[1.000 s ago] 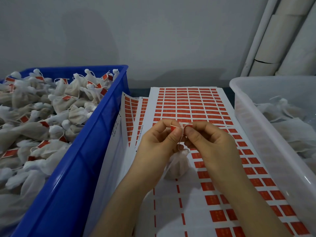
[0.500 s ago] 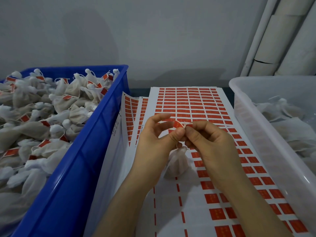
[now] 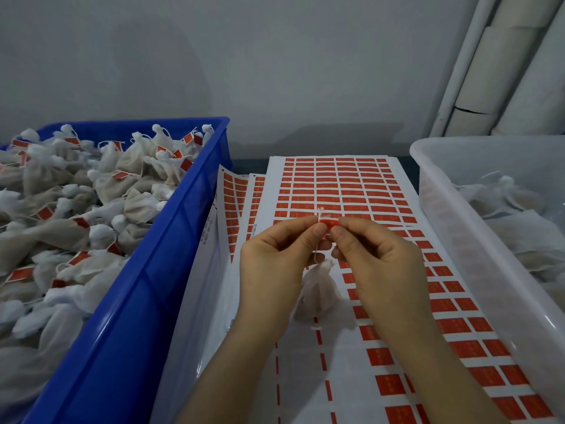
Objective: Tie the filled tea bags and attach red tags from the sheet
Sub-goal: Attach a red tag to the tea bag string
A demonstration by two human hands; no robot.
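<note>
Both hands meet at the centre of the frame, above the sheet of red tags that runs from the middle down to the lower right. The left hand and the right hand each pinch one small red tag between thumb and forefinger, fingertips nearly touching, the other fingers curled in. A short end of white string sticks up just above the tag, and the string runs down between the hands to a filled tea bag. The bag's gathered neck sits just below the fingers; I cannot tell whether its bottom hangs or rests on the sheet.

Near the bottom of the frame the sheet shows bare white backing where tags are gone. More tag sheets fan out from under its left edge. A blue crate fills the left side, heaped with tied bags carrying red tags. A translucent white bin at the right edge holds pale bags with no red visible on them. White tubes lean against the grey wall in the upper right.
</note>
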